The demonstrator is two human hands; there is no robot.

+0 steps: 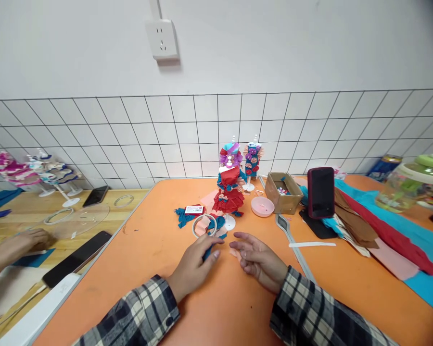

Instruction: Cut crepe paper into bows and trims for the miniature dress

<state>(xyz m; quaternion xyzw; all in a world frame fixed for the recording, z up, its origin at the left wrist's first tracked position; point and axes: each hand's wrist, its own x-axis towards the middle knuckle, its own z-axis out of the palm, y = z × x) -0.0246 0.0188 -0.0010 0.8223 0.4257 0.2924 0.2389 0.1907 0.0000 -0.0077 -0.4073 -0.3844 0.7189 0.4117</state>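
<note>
My left hand [197, 264] is closed round something dark blue [207, 253], mostly hidden by the fingers. To its right, my right hand [260, 259] is turned partly palm up with its fingers apart, beside a small pink scrap [235, 253]. Just beyond both hands, a small dress form in a red ruffled dress [229, 199] stands upright on a white base [229, 222]. Left of that base lie a white ring [204, 217], teal fabric pieces [184, 218] and a red and white card [195, 210].
Behind are a pink dish [262, 207], a cardboard box [284, 194] and another dress form [253, 161]. On the right, a phone [321, 193], grey tweezers [295, 247], crepe paper [393, 230] and a jug [407, 185]. Another person's hand [34, 239] is at far left.
</note>
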